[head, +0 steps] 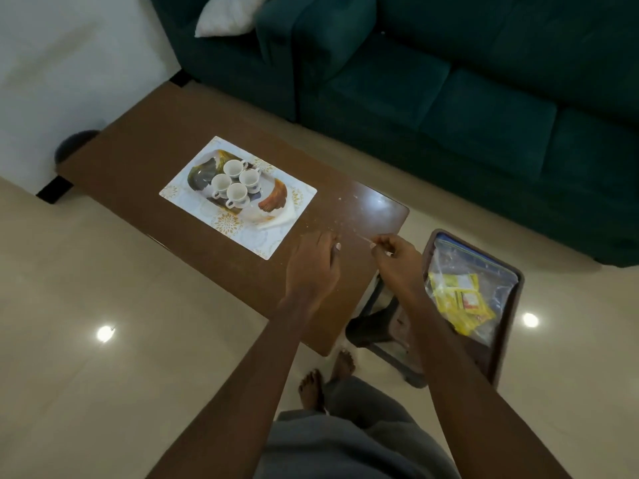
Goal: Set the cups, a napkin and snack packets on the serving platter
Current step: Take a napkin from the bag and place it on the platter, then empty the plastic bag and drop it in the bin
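Several white cups (235, 181) stand together on the oval patterned serving platter (200, 174), which lies on a pale placemat (221, 226) on the brown table (138, 157). A white napkin (281, 216) lies at the platter's right end. Yellow snack packets (460, 299) sit inside a clear zip bag (484, 267) on a brown stool (515, 305) to the right of the table. My left hand (313, 267) hovers over the table's near end with its fingers bent down; what they hold is hidden. My right hand (397, 261) pinches a thin pale sliver (366, 239) above the table corner.
Crumbs (337, 216) are scattered on the table's right end. A dark green sofa (449, 98) with a white cushion (228, 15) runs behind the table. My bare feet (325, 382) stand on the glossy tiled floor between table and stool.
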